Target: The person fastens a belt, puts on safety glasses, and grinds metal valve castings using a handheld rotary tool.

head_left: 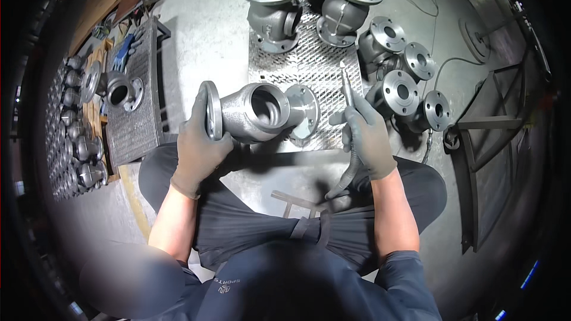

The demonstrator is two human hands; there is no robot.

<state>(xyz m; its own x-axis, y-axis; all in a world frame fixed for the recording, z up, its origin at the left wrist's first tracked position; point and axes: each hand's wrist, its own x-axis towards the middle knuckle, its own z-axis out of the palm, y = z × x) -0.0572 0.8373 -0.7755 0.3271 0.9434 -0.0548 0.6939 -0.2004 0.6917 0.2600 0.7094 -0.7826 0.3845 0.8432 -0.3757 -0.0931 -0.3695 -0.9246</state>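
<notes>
My left hand (pixel 199 153), in a grey glove, grips the left flange of a grey cast-metal valve body (pixel 237 117). The casting lies on its side with its round middle opening facing up towards me, and its other flange rests near the front of a patterned metal plate (pixel 270 71). Also gloved, my right hand (pixel 372 142) is wrapped round a slim pencil-shaped air grinder (pixel 347 88). Its tip points away from me, apart from the casting. A ribbed hose (pixel 352 171) runs from the tool down below the hand.
Two flanged valve bodies (pixel 272 16) (pixel 345 15) stand upright at the plate's far end, another partly hidden behind. Several more (pixel 399 92) cluster on the right. At left, a metal bench (pixel 134 125) bears one casting and blue gloves (pixel 124 52); many castings (pixel 74 131) lie beyond. A metal frame (pixel 491 160) stands far right.
</notes>
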